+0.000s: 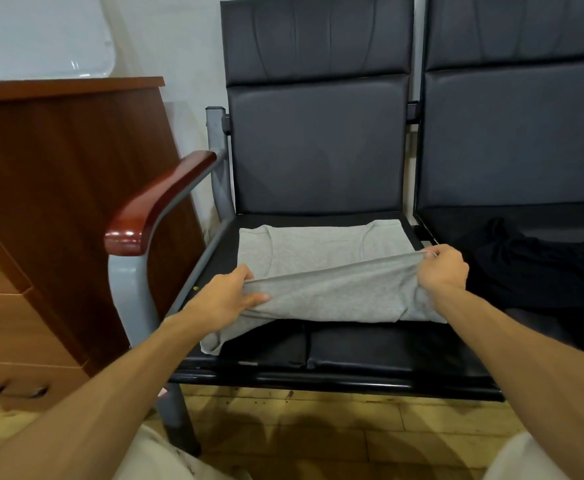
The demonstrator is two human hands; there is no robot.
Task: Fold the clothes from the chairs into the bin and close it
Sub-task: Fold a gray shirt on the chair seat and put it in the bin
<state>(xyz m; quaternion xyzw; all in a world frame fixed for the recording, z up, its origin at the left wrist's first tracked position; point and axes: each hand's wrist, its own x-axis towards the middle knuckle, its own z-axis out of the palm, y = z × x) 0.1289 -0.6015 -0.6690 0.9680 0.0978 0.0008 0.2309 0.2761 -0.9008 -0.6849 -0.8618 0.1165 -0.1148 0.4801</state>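
A grey shirt (pixel 318 252) lies on the seat of the left black chair (pixel 352 344). Its near part is lifted off the seat as a taut fold between my hands. My left hand (pixel 230 294) pinches the fold's left end. At the fold's right end, my right hand (pixel 444 266) grips the hem. A black garment (pixel 532 268) lies crumpled on the seat of the right chair (pixel 519 133). No bin is in view.
A wooden armrest (pixel 152 206) on a grey metal frame stands left of the seat. A brown wooden cabinet with drawers (pixel 51 209) fills the left side. Pale wood flooring (pixel 318 431) lies below the chairs.
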